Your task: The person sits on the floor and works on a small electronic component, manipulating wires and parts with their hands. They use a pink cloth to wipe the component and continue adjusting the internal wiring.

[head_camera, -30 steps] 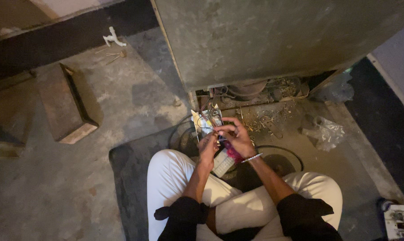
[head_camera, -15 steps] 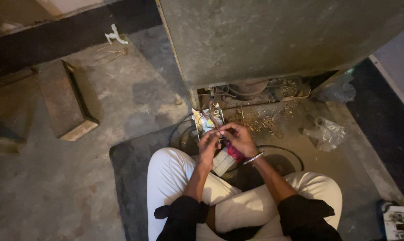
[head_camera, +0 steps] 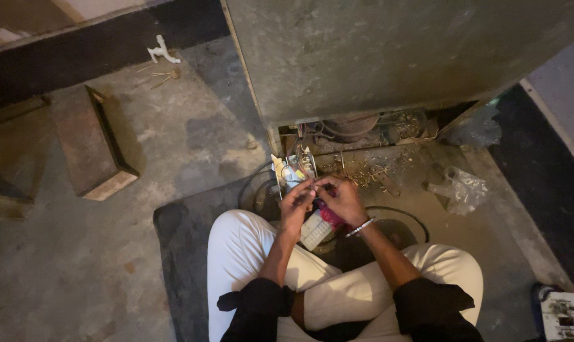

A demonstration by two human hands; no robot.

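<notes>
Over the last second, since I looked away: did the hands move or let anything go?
Barely. Both the left hand and right hand stay together on the thin wires, still pinching. The pink-and-white tool remains beneath them, the brick unmoved; only the view shifted slightly.

I sit on a dusty grey concrete floor (head_camera: 109, 266) in dim, warm light. In front of me stands a big grey metal cabinet (head_camera: 388, 57). To my left lies a brown wooden box (head_camera: 90, 145). A dark mat (head_camera: 179, 240) is under me.
</notes>
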